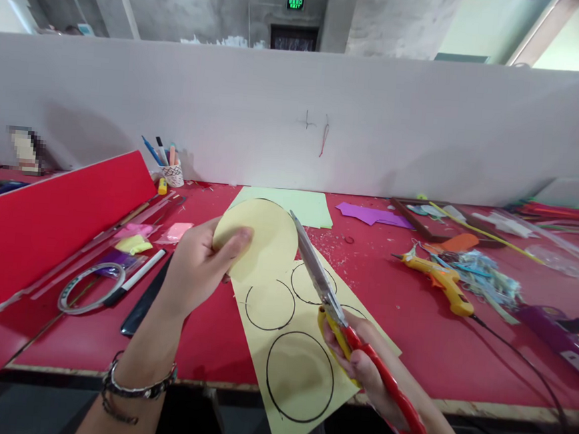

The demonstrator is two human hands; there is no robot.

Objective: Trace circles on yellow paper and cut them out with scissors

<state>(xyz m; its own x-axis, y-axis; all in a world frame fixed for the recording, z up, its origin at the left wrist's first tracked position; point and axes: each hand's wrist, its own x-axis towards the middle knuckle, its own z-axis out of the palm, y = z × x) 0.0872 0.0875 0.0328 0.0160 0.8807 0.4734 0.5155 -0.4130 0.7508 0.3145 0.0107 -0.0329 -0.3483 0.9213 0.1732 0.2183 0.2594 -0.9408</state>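
My left hand pinches a round, pale yellow paper disc between thumb and fingers, above the table. Long-bladed scissors with red and yellow handles are gripped in my right hand. Their blades point up and away, and the tip is beside the disc's right edge. Below both hands lies a pale yellow paper sheet with several circles drawn in black line. Its near corner hangs over the table edge. Whether the disc is still joined to the sheet, I cannot tell.
Pale green paper and a purple paper piece lie at the back of the red table. A yellow glue gun and a purple power strip are on the right. Leftward are a white ring, a marker and a pen cup.
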